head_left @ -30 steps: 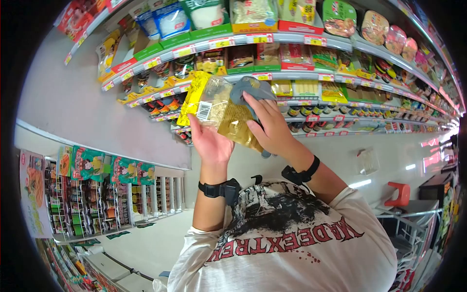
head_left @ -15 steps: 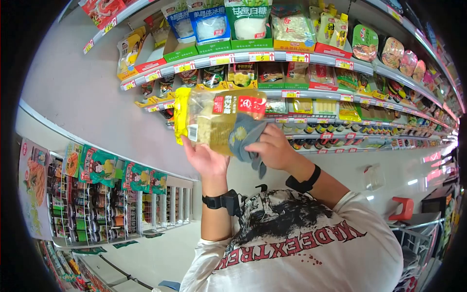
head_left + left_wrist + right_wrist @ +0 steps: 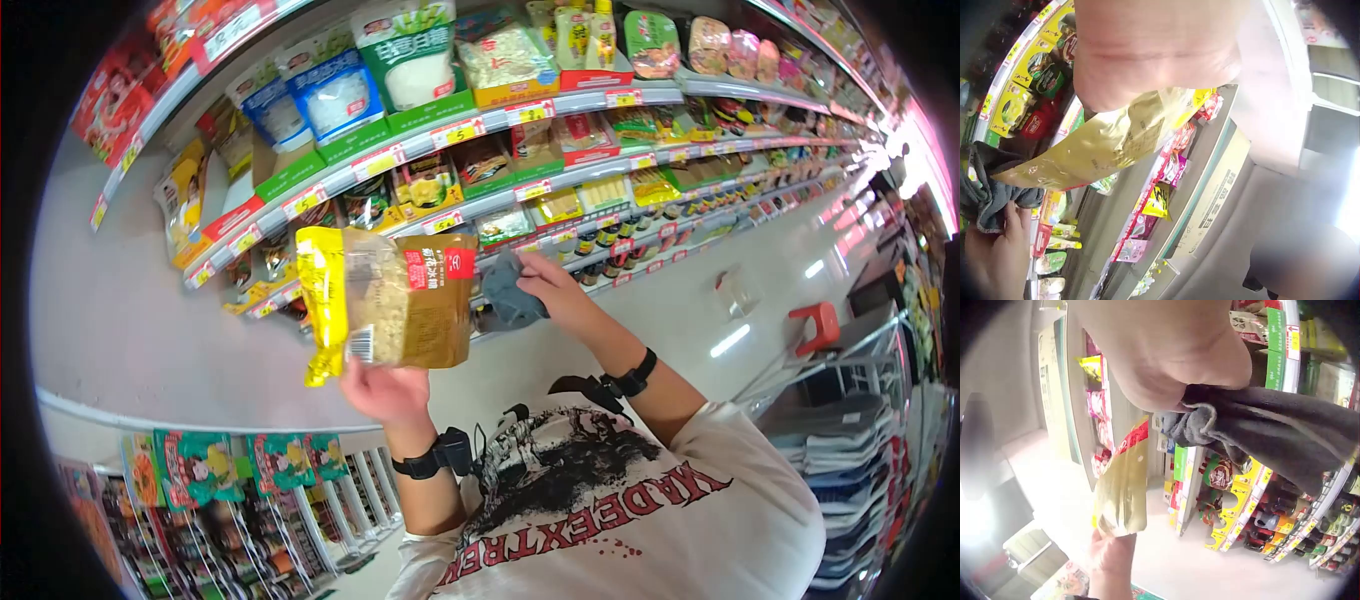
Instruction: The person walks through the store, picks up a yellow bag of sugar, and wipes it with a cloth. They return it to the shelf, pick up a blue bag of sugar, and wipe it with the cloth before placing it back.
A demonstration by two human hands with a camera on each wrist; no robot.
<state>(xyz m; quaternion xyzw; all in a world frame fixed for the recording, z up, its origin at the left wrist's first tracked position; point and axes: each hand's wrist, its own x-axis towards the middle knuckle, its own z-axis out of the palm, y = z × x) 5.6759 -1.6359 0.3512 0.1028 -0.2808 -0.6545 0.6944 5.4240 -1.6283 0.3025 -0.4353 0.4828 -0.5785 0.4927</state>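
Note:
My left hand (image 3: 388, 392) holds up a plastic bag of rock sugar (image 3: 388, 300) by its lower edge, the thumb near the barcode and the other fingers hidden behind it. The bag has a yellow end on the left, a clear middle and a gold end with red labels on the right. Just right of the gold end, my right hand (image 3: 556, 292) grips a bunched grey cloth (image 3: 512, 297). In the right wrist view the cloth (image 3: 1272, 425) hangs in folds from the hand. The left wrist view has the bag's gold back (image 3: 1104, 144) under the palm.
Curved store shelves (image 3: 420, 145) of packaged food rise ahead, with sugar bags (image 3: 415, 75) on an upper level. Green packages (image 3: 195, 465) hang on a rack at lower left. A red stool (image 3: 815, 325) stands on the floor at right, near stacked folded clothes (image 3: 850, 490).
The cloth has come off the bag's gold end and moved right. The bag has shifted left and lower in the head view, its labelled face now in plain sight.

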